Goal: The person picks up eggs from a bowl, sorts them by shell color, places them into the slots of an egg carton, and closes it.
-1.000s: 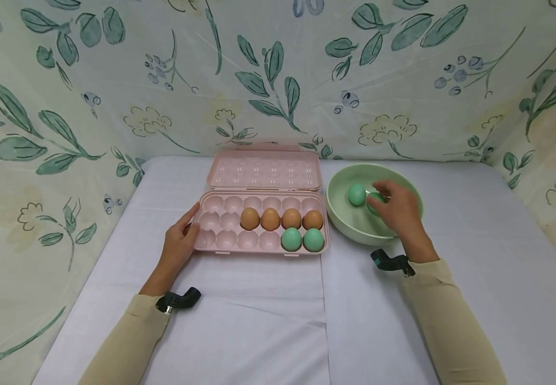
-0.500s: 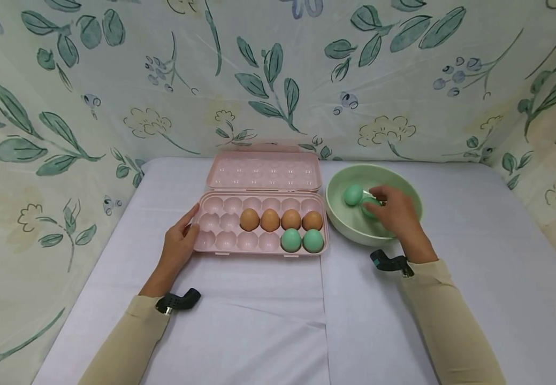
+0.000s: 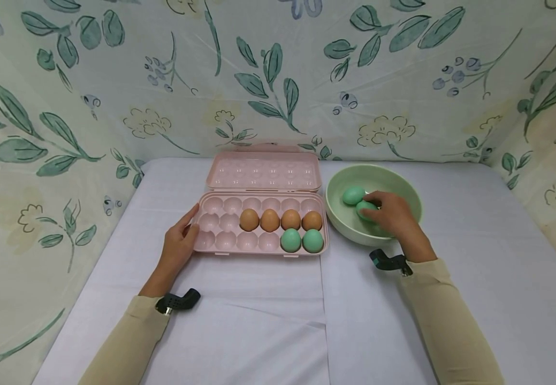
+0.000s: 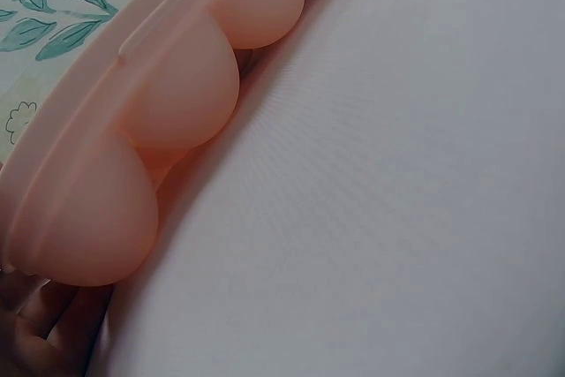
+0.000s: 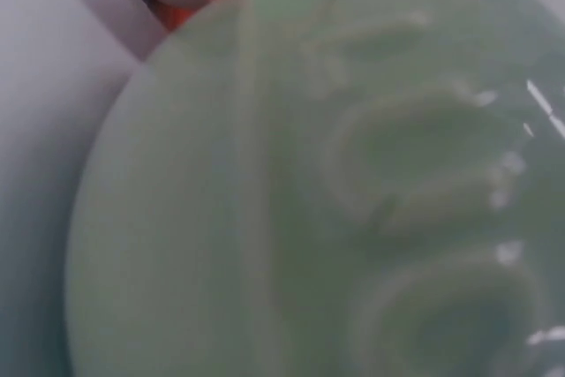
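Note:
A pink egg carton (image 3: 229, 221) lies open on the table, with several brown eggs (image 3: 270, 220) in its middle row and two green eggs (image 3: 290, 240) in the front row's right end. My left hand (image 3: 177, 246) holds the carton's left end; its fingers (image 4: 53, 328) show beneath the rounded cups in the left wrist view. Inside a light green bowl (image 3: 350, 235), my right hand (image 3: 394, 215) pinches a green egg (image 3: 365, 210). Another green egg (image 3: 353, 195) lies right beside it, toward the back. The bowl's wall (image 5: 177, 245) hides the right fingers in the right wrist view.
The carton's lid (image 3: 264, 171) is tipped back toward a leaf-patterned cloth backdrop (image 3: 186, 69). The bowl stands close against the carton's right end. A white cloth (image 3: 263, 310) with creases covers the table.
In the bowl, the right hand has shifted slightly left with the green egg, which now shows more fully. The other green egg has rolled a little left. The left hand stays put.

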Demonstrator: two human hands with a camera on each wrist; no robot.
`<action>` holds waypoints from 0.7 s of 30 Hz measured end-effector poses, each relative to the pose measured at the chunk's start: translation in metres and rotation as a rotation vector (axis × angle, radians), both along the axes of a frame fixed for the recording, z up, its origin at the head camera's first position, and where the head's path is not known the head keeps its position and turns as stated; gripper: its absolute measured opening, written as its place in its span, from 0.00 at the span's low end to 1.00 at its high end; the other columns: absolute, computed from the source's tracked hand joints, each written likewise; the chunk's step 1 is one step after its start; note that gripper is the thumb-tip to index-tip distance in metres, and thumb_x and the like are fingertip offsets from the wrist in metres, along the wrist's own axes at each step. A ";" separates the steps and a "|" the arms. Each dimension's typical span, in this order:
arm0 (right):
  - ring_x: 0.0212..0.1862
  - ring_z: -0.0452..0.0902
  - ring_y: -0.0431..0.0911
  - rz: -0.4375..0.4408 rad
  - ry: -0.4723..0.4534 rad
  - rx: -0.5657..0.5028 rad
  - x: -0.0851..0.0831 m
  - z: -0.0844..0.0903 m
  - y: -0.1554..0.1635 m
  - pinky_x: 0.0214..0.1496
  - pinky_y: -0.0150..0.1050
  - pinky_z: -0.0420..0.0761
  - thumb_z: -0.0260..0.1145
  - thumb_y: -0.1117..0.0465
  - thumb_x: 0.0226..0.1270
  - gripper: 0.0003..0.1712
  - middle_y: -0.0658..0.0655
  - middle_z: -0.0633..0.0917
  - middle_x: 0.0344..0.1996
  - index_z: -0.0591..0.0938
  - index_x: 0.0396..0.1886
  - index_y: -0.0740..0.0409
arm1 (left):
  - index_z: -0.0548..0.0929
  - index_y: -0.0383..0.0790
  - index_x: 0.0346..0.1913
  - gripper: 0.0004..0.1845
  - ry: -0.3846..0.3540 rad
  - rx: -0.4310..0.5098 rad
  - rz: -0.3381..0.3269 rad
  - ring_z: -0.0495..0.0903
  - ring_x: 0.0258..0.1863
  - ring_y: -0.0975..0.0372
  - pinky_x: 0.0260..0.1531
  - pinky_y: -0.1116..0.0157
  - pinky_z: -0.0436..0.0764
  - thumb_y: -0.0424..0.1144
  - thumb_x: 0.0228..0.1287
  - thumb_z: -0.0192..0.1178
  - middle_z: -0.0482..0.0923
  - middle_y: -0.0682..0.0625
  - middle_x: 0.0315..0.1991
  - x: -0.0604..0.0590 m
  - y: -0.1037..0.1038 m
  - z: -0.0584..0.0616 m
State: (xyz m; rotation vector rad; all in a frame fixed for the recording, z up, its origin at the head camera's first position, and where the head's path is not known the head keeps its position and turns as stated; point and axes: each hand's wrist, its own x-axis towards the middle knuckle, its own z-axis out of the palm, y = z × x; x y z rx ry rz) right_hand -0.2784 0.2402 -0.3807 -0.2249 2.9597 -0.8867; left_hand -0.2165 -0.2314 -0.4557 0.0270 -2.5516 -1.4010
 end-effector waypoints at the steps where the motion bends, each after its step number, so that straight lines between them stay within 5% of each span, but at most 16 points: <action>1: 0.54 0.73 0.62 0.002 -0.008 -0.002 0.000 0.000 0.000 0.56 0.56 0.71 0.66 0.58 0.64 0.25 0.71 0.79 0.53 0.77 0.57 0.69 | 0.64 0.53 0.73 0.27 0.005 0.004 -0.001 0.72 0.41 0.59 0.38 0.78 0.71 0.39 0.72 0.46 0.64 0.51 0.71 0.000 0.000 0.000; 21: 0.56 0.70 0.63 0.021 -0.055 0.004 0.001 0.001 -0.002 0.58 0.57 0.69 0.67 0.59 0.62 0.25 0.70 0.78 0.55 0.78 0.57 0.67 | 0.65 0.52 0.72 0.27 0.019 0.000 -0.005 0.71 0.38 0.60 0.35 0.77 0.70 0.39 0.72 0.46 0.65 0.50 0.70 0.001 0.001 0.001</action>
